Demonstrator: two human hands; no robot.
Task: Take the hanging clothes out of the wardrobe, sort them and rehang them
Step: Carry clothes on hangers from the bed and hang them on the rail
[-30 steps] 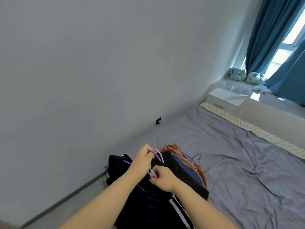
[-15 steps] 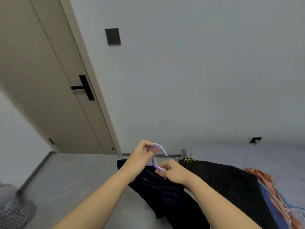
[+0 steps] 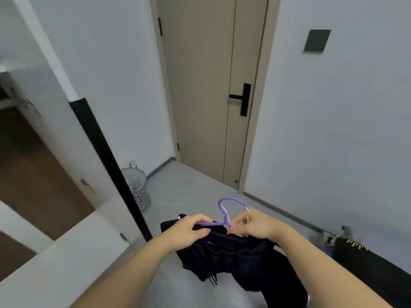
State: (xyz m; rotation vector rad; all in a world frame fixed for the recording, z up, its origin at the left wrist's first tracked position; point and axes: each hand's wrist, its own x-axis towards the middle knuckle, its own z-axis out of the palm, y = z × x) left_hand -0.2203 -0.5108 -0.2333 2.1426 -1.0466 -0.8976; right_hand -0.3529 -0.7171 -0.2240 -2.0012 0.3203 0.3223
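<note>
A dark navy garment [image 3: 235,261] hangs from a purple hanger [image 3: 224,208] in front of me, above the grey floor. My left hand [image 3: 189,228] grips the hanger's left arm together with the cloth. My right hand [image 3: 253,225] pinches the hanger at the base of its hook. The hook curves upward between the two hands. A black garment with yellow print [image 3: 364,261] lies at the lower right, on the bed's edge.
A beige door [image 3: 206,85] with a black handle [image 3: 241,99] stands shut straight ahead. On the left an open wardrobe [image 3: 26,156] shows a dark wooden inside and a white door with a black edge [image 3: 106,156]. A checked laundry basket [image 3: 139,187] stands beside it.
The view has swung left from the bed and wall to the door and wardrobe. Both hands carried the hanger and dark garment along. My left hand slid from the hook to the hanger's arm.
</note>
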